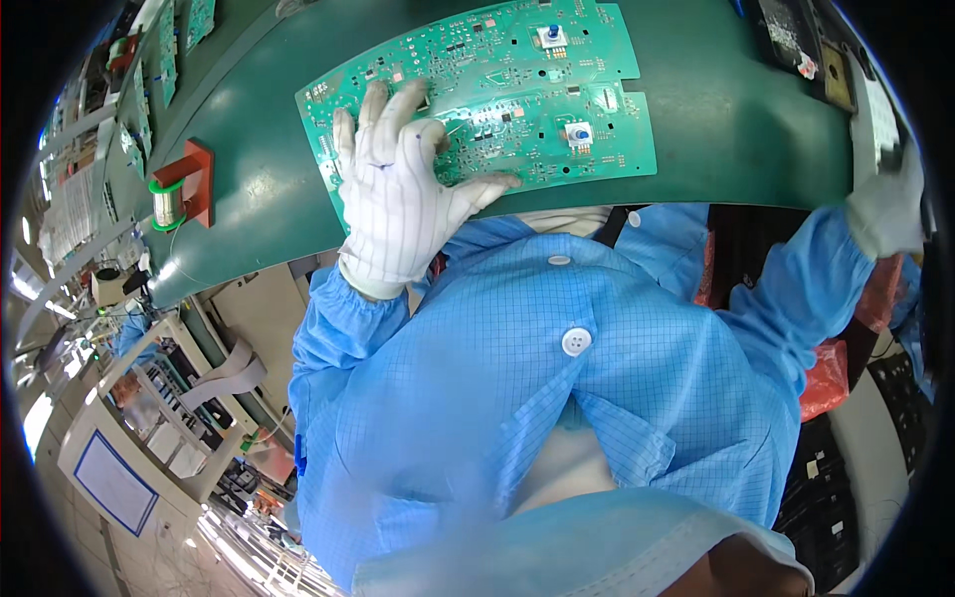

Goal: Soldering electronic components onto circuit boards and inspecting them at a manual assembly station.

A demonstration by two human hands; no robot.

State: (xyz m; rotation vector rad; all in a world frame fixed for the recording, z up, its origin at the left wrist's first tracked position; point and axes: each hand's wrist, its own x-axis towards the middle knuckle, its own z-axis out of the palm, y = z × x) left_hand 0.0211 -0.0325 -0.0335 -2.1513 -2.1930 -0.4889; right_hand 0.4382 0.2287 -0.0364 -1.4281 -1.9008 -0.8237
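A green circuit board panel [507,134] lies on the green work table [746,149]. It carries many small parts and two white components [579,136] with blue tops. My left hand [398,199], in a white striped glove, rests on the panel's left part with fingers and thumb spread. Beneath the palm, some of the board is hidden. At the far right edge, my right hand [888,207], also gloved in white, is off the table's right end and away from the panel. Motion and the dark rim of the picture blur its fingers, so what it touches or holds does not show.
A spool of solder wire [166,206] with green rims sits on a red-brown holder [200,181] on the table's left. More green boards [167,55] stand at the upper left. A dark tray [784,35] occupies the upper right corner. Red plastic wrapping [828,383] lies below my right arm.
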